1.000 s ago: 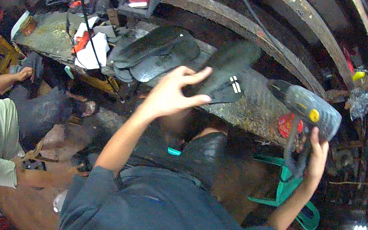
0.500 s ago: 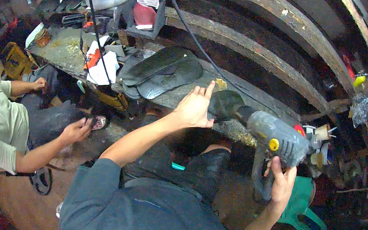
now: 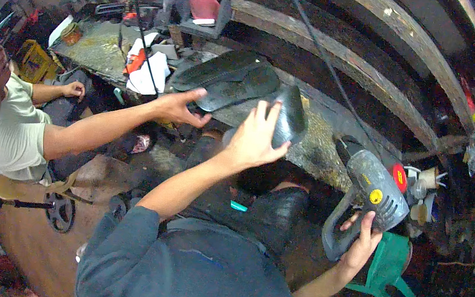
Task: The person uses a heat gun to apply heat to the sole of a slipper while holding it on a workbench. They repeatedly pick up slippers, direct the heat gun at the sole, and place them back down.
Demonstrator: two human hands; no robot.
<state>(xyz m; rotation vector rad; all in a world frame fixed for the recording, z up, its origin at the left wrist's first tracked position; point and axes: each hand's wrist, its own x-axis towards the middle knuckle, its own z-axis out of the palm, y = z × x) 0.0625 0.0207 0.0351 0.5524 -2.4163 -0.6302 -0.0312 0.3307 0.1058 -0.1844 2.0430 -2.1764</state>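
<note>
My left hand grips a dark, glossy shoe sole, which is tilted up above the bench edge; the palm side of the grip is hidden. My right hand is closed round the handle of a grey heat gun with a yellow button. The gun's dark nozzle points up and left, toward the bench and apart from the sole. A stack of black soles lies on the bench left of my left hand. Another person's open hand reaches toward that stack.
The worn bench runs across in front, under dark wooden beams. A co-worker sits at the left. White and orange scraps lie on the bench. A green plastic chair stands at the right; a cable hangs above.
The sole has gone from lying flat on the bench to tilted up in my left hand. The heat gun has moved right and down. The co-worker's arm has stretched out toward the sole stack.
</note>
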